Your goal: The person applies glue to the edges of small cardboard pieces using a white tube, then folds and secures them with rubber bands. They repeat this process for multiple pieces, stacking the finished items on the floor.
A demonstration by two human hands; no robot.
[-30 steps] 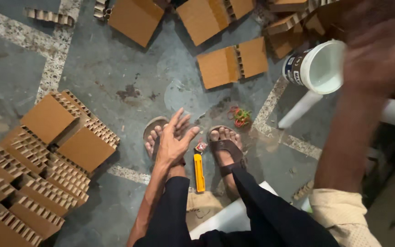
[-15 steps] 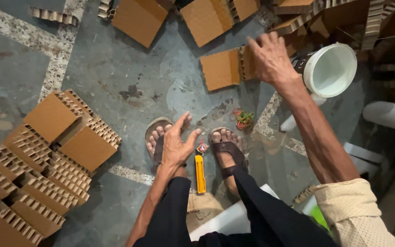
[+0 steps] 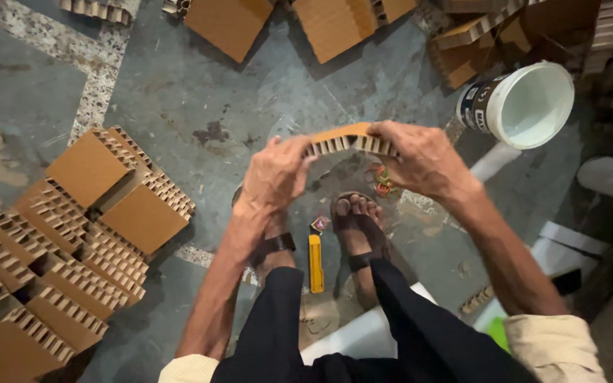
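Left hand (image 3: 276, 174) and right hand (image 3: 420, 157) both grip a cardboard piece (image 3: 349, 139), fingers closed on its ends; bucket (image 3: 526, 105) at two o'clock, possibly empty.

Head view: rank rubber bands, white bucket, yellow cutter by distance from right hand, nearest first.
From the right hand:
1. Rubber bands, on the floor just below it.
2. White bucket, up to its right.
3. Yellow cutter, lower left, between the feet.
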